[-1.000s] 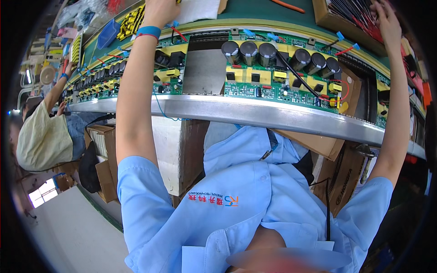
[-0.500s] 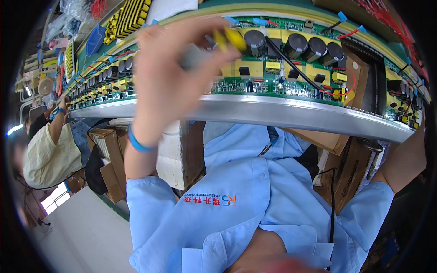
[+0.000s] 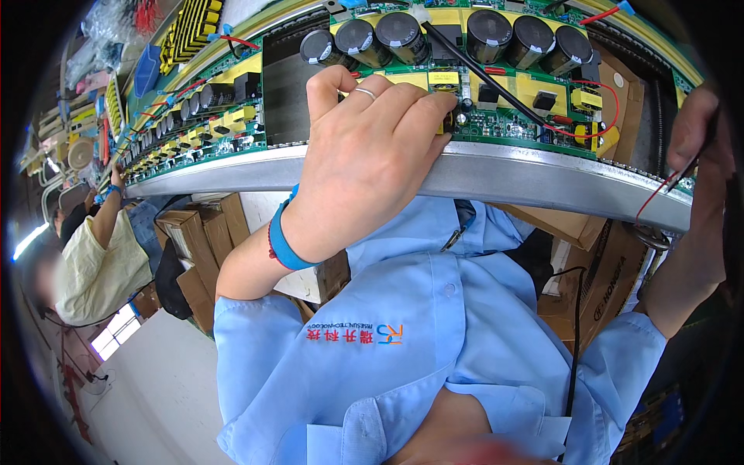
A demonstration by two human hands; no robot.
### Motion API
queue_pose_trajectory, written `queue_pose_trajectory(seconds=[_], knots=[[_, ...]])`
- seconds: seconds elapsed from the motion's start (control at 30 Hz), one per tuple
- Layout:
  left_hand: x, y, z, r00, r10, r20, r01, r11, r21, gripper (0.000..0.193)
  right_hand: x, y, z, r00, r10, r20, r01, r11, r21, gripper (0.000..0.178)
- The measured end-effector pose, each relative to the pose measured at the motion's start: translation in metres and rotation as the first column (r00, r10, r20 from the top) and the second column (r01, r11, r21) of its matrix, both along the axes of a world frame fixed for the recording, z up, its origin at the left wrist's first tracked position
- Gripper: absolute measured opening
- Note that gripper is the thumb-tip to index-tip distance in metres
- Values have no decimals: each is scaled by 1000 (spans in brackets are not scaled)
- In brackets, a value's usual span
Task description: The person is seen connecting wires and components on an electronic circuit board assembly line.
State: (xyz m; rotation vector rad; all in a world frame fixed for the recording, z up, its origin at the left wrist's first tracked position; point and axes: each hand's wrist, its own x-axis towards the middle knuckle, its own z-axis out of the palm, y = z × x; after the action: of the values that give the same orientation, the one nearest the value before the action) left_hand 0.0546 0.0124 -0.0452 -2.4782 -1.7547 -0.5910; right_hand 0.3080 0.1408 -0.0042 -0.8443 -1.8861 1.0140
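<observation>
Currently, left fingers (image 3: 425, 112) pinch a component (image 3: 449, 122) at the green board (image 3: 505, 130); right fingers (image 3: 686, 139) hold a red wire (image 3: 653, 199).

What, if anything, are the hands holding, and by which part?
Left hand: a small yellow-and-black part, apparently pinched by its sides. Right hand: a thin red wire, held above its hanging end; the exact grip is unclear.

Cardboard boxes (image 3: 190, 236) stand beneath the near edge of the metal-railed table (image 3: 527, 174), while off its left end a slim light (image 3: 30, 241) glows white and a bright, paned window (image 3: 116, 332) sits beside a pale expanse (image 3: 167, 380), floor or wall hard to tell.
</observation>
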Motion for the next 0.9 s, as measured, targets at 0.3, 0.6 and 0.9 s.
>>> queue_pose_trajectory(seconds=[0.3,0.6,0.9], knots=[[11,10,-2,997,-52,56,53,998,-19,35,14,11,-2,975,215,51,-198,953,-229,31],[37,10,7,990,-31,135,22,997,67,30,-8,-11,15,991,121,63,-108,978,-180,37],[33,-10,31,848,-51,527,-31,989,146,18,-62,-60,33,977,185,104,-185,983,-10,18]])
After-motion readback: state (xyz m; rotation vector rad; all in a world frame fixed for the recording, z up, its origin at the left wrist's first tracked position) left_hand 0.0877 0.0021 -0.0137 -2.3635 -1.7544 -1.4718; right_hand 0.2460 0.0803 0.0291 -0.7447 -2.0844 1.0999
